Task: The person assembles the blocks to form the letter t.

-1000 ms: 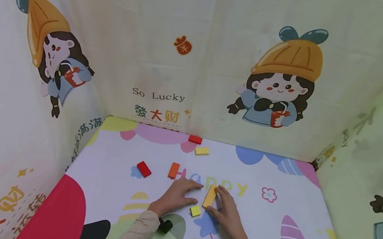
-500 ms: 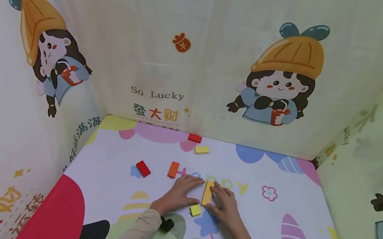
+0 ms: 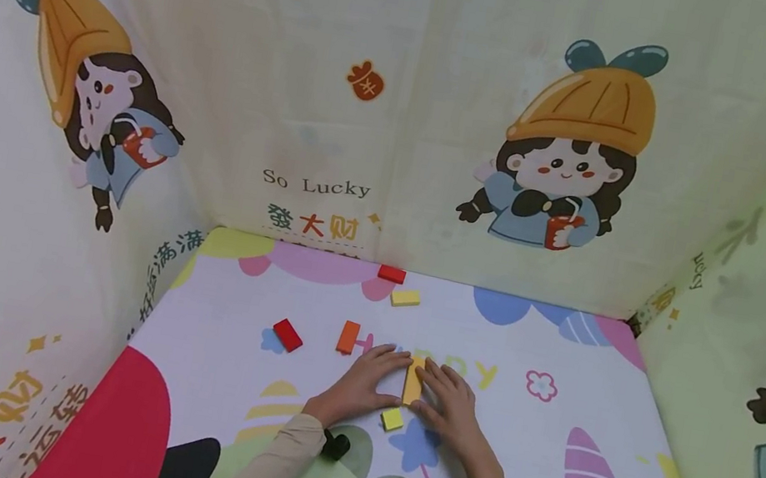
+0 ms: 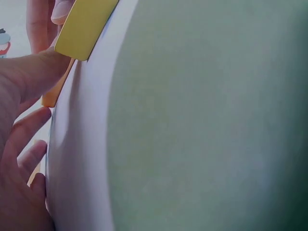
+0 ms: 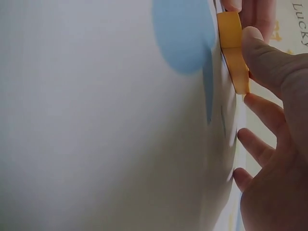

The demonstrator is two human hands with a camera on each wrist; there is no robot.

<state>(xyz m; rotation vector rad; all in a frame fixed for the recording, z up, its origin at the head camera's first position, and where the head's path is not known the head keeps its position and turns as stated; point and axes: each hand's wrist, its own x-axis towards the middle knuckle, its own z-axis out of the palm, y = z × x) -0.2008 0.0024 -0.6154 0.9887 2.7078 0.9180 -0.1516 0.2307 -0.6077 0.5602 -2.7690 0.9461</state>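
Observation:
A long yellow-orange block point(image 3: 413, 381) lies lengthwise on the patterned cloth between the two hands. My right hand point(image 3: 457, 408) holds its right side, thumb by the near end and index fingertip at the far end. From the left, my left hand point(image 3: 362, 384) touches the same block with thumb and index fingertips, its fingers relaxed. In the right wrist view, the block point(image 5: 230, 31) shows beside the right thumb point(image 5: 255, 41). A small yellow-green block point(image 3: 392, 419) stands just in front of the long one; in the left wrist view this small block point(image 4: 86, 31) partly hides it.
An orange block point(image 3: 348, 337) and a red block point(image 3: 287, 335) lie to the left. Farther back are a pale yellow block point(image 3: 406, 299) and another red block point(image 3: 391, 274), near the back cloth wall point(image 3: 428, 196). Printed cloth walls also enclose both sides.
The long yellow-orange block has moved slightly left and away with the right hand, turning straighter, and now meets the left fingertips. The left hand has shifted only a little.

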